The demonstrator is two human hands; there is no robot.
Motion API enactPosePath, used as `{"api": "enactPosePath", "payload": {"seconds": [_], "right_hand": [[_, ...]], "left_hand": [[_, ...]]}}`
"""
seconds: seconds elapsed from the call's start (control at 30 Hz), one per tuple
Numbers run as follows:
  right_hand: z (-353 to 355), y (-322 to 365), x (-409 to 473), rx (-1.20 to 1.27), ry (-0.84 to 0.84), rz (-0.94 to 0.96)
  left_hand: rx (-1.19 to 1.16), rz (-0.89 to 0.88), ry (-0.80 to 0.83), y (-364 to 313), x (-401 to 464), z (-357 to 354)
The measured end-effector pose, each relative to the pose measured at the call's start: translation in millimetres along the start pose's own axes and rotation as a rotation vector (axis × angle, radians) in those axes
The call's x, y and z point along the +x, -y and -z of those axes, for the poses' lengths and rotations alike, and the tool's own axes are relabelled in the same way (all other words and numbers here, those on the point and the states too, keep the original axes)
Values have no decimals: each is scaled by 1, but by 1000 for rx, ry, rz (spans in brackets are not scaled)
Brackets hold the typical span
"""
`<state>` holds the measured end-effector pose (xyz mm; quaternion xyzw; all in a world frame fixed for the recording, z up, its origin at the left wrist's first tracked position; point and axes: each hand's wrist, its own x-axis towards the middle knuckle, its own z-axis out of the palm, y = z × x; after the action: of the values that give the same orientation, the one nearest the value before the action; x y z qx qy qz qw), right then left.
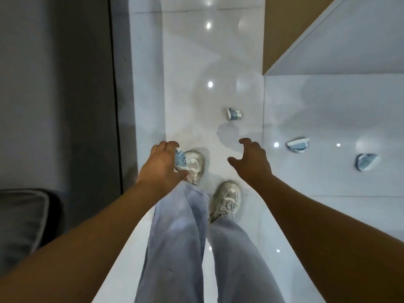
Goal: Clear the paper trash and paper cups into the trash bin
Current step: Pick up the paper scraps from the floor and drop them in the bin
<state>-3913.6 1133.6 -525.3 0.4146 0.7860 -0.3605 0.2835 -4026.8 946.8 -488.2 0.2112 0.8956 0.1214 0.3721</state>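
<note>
Floor [188,62] glossy white; left hand [160,165] grips crumpled cup [180,161], right hand [251,162] spread wide.

Blue-and-white crushed cups [234,114] on glossy white floor [328,106]; pale blue jeans [175,237].

Both bare arms reach forward and down. The left hand [160,164] has its fingers curled around something small and blue-and-white. The right hand [251,159] hovers empty, fingers loosely spread and slightly bent.

text: none legible | blue-printed paper cup [180,160]: pattern blurred, no readable words
</note>
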Motion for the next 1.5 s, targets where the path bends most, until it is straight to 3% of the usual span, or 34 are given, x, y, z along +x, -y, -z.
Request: {"api": "enactPosePath", "payload": {"seconds": [0.3,0.4,0.47,0.6,0.87,1.07,1.3,1.5], "right_hand": [[-69,-24,206,-99,-157,63],[-95,-40,266,-98,-133,85],[-114,-48,291,-124,-121,100],[-143,-59,298,-90,-272,127],[-115,-38,189,6,-159,139],[-25,39,65,23,-84,168],[86,141,-68,-25,-51,329],[152,177,-176,-166,-4,485]], "left_hand": [[-72,-47,-50,62,163,-83],[-85,-46,-57,84,206,-116],[-86,-35,-42,94,230,-135],[-122,-9,-15,102,252,-157],[-139,-38,-2,68,186,-112],[-165,58,-1,8,89,-7],[-158,65,-79,-54,-23,130],[-210,164,-221,-79,-130,203]]}}
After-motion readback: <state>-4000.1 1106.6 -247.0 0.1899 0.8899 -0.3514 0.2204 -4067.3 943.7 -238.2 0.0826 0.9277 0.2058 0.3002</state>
